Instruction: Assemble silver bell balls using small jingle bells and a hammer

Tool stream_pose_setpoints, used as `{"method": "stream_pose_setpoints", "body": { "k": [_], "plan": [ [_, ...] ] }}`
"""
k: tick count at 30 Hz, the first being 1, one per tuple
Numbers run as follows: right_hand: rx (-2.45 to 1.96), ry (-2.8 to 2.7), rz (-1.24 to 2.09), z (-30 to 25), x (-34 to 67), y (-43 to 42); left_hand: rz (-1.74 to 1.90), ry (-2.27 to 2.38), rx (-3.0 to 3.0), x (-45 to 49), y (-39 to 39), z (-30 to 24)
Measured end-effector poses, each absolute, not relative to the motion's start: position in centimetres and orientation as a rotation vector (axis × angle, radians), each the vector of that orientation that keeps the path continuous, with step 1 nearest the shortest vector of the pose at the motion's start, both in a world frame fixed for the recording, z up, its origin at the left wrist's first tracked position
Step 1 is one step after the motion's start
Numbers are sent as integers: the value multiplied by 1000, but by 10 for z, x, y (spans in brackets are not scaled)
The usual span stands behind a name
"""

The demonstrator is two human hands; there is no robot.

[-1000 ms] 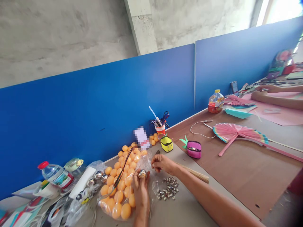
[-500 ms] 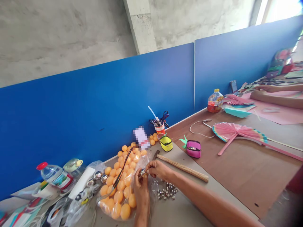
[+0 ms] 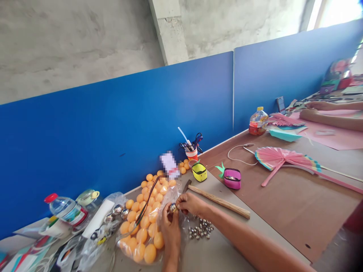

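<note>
Blue partition [image 3: 121, 132] backs the surface [image 3: 204, 253]; well out from its back edge, the left hand [image 3: 170, 223] clasps a silver ball [image 3: 172, 207], the right hand [image 3: 191, 204] alongside, its pinch unclear. Likely light, hard, slippery: cradle it around the middle.

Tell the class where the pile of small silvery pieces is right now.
In the head view, the pile of small silvery pieces lies on the grey tabletop, right of lower centre, between the left hand and right forearm.
</note>
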State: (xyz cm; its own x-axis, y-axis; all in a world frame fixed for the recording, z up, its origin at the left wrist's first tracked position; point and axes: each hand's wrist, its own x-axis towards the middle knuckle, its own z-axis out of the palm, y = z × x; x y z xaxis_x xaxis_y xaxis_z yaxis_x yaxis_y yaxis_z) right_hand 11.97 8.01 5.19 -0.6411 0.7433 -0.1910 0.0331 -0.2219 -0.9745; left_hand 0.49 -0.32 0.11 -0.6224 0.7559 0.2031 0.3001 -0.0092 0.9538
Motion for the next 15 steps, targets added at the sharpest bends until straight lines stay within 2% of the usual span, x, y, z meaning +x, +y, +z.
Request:
{"method": "stream_pose_setpoints", "body": {
  "k": [15],
  "plan": [
    [-1067,-1489,1899,41,111,75,1676,1976,1172,3,-4,-8]
  ]
}}
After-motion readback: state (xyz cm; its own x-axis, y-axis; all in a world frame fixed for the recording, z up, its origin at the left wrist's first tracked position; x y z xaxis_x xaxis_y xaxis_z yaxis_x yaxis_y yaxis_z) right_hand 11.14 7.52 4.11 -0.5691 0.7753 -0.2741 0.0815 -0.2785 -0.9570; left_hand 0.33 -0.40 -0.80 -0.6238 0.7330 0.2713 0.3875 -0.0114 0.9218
